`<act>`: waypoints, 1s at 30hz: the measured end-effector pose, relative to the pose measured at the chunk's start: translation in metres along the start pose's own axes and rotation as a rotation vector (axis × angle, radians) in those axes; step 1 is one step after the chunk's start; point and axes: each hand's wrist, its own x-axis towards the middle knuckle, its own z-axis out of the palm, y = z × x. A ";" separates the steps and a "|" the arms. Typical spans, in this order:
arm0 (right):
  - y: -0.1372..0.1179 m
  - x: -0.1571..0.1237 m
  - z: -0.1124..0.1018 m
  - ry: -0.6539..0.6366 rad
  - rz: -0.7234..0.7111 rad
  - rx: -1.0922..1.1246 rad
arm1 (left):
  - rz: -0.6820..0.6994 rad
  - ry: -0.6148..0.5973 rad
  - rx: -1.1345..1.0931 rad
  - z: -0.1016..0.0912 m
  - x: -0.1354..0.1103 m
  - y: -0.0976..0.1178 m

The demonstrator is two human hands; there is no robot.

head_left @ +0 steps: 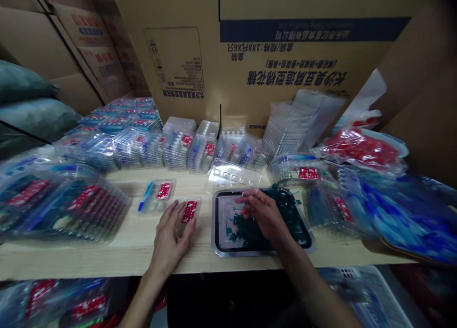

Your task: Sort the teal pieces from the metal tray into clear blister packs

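My left hand rests on a small clear plastic tray, thumb and fingers about its left part. A red packet with white marks lies in that tray's right part. My right hand is above a metal tray of dark green, glossy pieces. Its fingers are bent together near the thumb; whatever is between them is too small to make out. Left of my left hand lies another clear tray with a blue pen-like stick and a red packet.
Filled clear trays are stacked at the left and along the back. Empty clear trays stand before a large carton. A bag of red packets and a heap of blue sticks are at the right.
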 end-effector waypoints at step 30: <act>0.011 -0.002 -0.053 -0.105 -0.224 -1.617 | -0.249 -0.104 -0.280 0.083 0.015 0.021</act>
